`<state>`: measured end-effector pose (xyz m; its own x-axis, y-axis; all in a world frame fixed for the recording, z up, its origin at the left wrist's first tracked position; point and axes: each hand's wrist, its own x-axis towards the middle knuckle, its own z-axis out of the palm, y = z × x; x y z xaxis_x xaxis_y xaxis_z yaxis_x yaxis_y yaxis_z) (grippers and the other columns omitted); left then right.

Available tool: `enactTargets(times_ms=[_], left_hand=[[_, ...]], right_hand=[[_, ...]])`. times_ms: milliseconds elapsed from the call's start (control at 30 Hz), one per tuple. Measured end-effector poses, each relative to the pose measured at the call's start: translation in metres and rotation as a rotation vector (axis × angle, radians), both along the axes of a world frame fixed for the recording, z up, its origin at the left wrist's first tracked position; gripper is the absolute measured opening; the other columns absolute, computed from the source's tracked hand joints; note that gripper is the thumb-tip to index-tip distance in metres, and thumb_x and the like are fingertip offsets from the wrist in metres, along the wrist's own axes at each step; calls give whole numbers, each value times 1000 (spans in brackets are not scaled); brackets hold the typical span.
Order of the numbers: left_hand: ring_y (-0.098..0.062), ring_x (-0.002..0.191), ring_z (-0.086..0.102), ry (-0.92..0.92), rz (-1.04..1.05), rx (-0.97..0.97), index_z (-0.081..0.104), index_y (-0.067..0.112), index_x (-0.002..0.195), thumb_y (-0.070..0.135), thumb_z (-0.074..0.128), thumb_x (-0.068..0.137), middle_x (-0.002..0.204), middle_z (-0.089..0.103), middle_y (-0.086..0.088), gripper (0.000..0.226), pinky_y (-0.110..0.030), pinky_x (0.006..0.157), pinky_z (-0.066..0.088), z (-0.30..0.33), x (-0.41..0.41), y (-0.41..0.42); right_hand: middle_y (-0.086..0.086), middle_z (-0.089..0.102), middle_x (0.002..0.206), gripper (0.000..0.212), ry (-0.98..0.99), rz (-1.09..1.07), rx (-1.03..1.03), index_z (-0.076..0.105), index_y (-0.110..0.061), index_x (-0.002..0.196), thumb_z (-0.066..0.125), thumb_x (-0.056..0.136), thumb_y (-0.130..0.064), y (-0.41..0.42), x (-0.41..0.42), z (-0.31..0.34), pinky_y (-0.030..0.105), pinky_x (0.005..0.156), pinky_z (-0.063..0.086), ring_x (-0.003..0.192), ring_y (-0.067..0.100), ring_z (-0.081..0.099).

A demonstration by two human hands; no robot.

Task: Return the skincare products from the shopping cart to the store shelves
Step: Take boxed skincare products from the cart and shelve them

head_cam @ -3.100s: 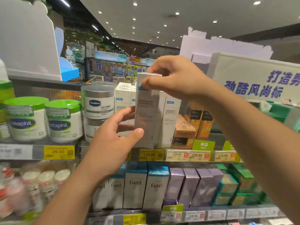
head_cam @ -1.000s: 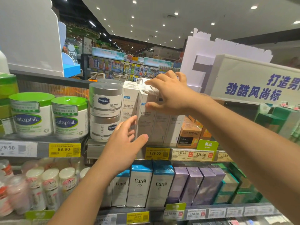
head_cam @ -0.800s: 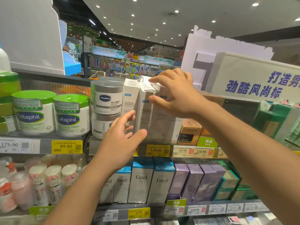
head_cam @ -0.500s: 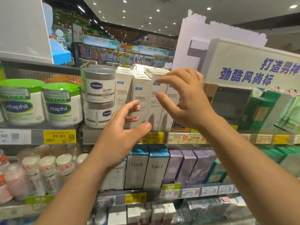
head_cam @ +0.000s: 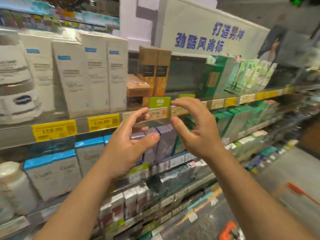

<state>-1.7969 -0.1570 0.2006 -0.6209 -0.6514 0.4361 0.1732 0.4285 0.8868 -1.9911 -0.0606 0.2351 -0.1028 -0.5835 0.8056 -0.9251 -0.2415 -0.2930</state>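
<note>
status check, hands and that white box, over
Left hand and right hand both empty, fingers loosely curled, in front of the shelf edge. White boxes upright in their row on the shelf. Nothing between hands and shelf.

white boxes [head_cam: 97,75], blue labels | orange boxes [head_cam: 154,70] | purple boxes [head_cam: 164,141] | yellow price tags [head_cam: 53,129] | green boxes [head_cam: 213,78]

A store aisle, blurred by motion. Tiered shelves [head_cam: 225,101] run back to the right, their front edges lined with yellow price tags [head_cam: 54,129]. Above them stands a white sign [head_cam: 199,30] with blue Chinese characters. Grey floor [head_cam: 285,172] shows at lower right, and more distant shelving [head_cam: 60,16] at upper left.
</note>
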Motion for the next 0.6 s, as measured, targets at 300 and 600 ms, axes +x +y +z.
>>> enactTargets(times_ms=[300, 600], left_hand=[[-6, 125, 60, -98, -317, 135, 46, 53, 140, 85, 59, 69, 142, 54, 18, 79, -55, 106, 48, -36, -95, 48], [-2, 119, 59, -200, -552, 209, 50, 57, 129, 74, 57, 69, 137, 57, 15, 63, -50, 106, 49, -64, -191, 122]], right_hand=[[-14, 56, 137, 35, -337, -313, 212, 60, -32, 134, 59, 100, -41, 121, -42, -51, 8, 103, 33, 131, -4, 47], [-21, 53, 142, 39, -607, -568, 232, 55, -54, 132, 55, 93, -60, 229, -83, -102, 9, 104, 32, 134, -6, 45]])
